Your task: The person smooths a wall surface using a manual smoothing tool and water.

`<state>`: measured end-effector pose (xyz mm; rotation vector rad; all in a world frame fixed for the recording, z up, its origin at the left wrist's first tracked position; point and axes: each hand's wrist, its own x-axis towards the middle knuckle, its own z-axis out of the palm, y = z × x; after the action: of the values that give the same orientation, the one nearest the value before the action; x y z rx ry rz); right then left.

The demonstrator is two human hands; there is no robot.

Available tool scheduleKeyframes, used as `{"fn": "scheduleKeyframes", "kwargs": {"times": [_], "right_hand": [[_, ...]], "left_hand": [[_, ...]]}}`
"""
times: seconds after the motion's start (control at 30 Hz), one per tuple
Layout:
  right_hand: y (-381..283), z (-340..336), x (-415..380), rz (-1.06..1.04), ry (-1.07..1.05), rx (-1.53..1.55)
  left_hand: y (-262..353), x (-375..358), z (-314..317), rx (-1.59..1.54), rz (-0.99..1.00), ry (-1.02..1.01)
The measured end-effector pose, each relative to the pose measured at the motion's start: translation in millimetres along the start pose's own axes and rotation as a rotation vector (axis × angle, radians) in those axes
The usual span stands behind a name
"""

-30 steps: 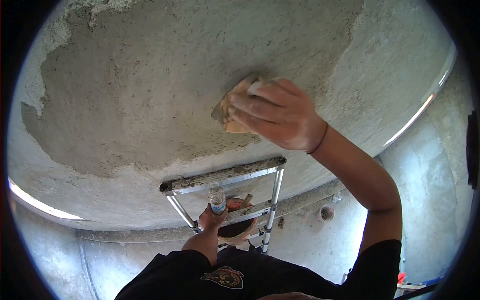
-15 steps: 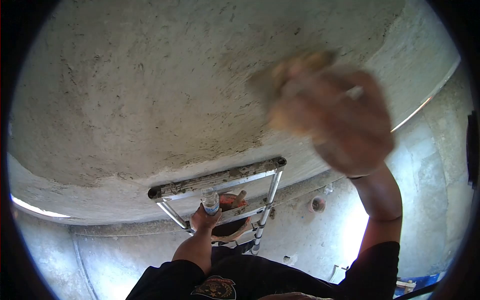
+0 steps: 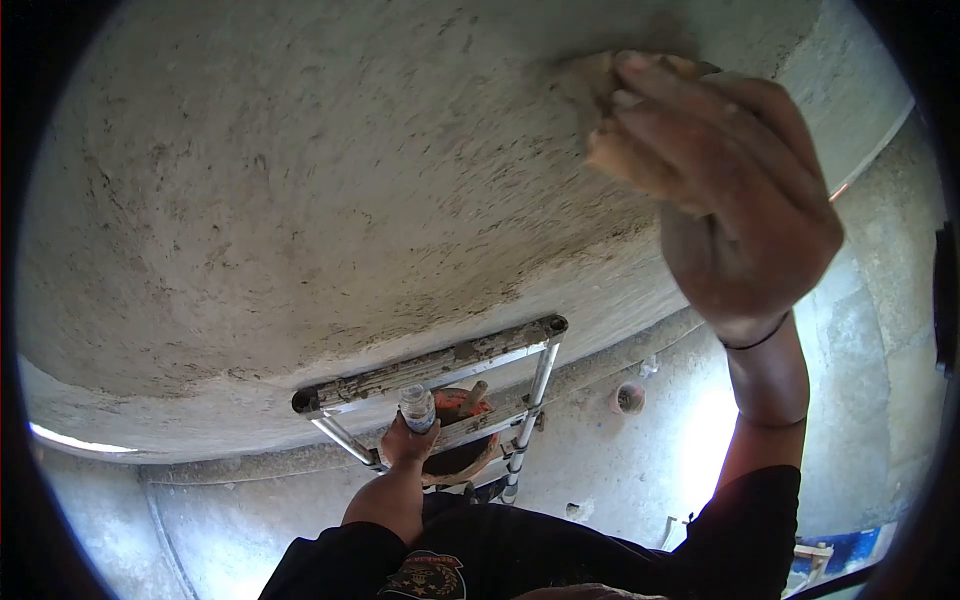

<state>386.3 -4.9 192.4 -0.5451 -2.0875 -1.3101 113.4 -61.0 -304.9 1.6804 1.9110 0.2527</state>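
My right hand (image 3: 752, 190) is raised at the upper right, its fingers wrapped over a tan sponge (image 3: 637, 163). The sponge lies against the grey, freshly plastered curved surface (image 3: 330, 200), which has dark streaks and pits. Low in the middle, my left hand (image 3: 406, 443) grips a clear plastic water bottle (image 3: 417, 410) with a pale blue label, held upright beside the ladder (image 3: 440, 365). Behind the ladder's rungs is an orange-red bucket (image 3: 487, 405) with dark contents and a handle sticking out; part of it is hidden.
The metal ladder stands right in front of my body, its top bar smeared with plaster. Farther down is a small pinkish bucket (image 3: 628, 399) near the wall's base. A blue object (image 3: 850, 552) lies at the lower right. Bright light falls on the floor.
My right hand and the sponge have moved up and to the right across the plaster. The left hand with the bottle has stayed nearly in place.
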Motion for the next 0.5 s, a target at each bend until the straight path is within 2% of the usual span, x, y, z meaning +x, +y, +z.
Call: {"fn": "scheduleKeyframes", "kwargs": {"times": [0.07,0.1,0.2,0.23,0.33,0.43,0.5], "right_hand": [[-10,1,-7,0.035,0.027,0.023],[-28,0,-8,0.111,-0.064,0.064],[-36,-3,-7,0.192,-0.143,0.073],[-26,-2,-4,0.163,-0.053,0.054],[-12,-2,-1,0.114,-0.017,-0.031],[-31,2,-6,0.157,0.023,0.070],[-45,-4,-6,0.193,-0.206,0.153]], "left_hand": [[-4,0,5,-0.041,0.009,0.014],[-2,-1,3,-0.039,0.016,0.014],[-2,-2,-1,-0.076,0.016,0.022],[-3,-1,1,-0.073,0.008,0.017],[-2,-3,0,-0.066,0.016,0.010],[-1,-1,0,-0.061,0.019,0.009],[-1,1,0,-0.056,0.014,-0.001]]}}
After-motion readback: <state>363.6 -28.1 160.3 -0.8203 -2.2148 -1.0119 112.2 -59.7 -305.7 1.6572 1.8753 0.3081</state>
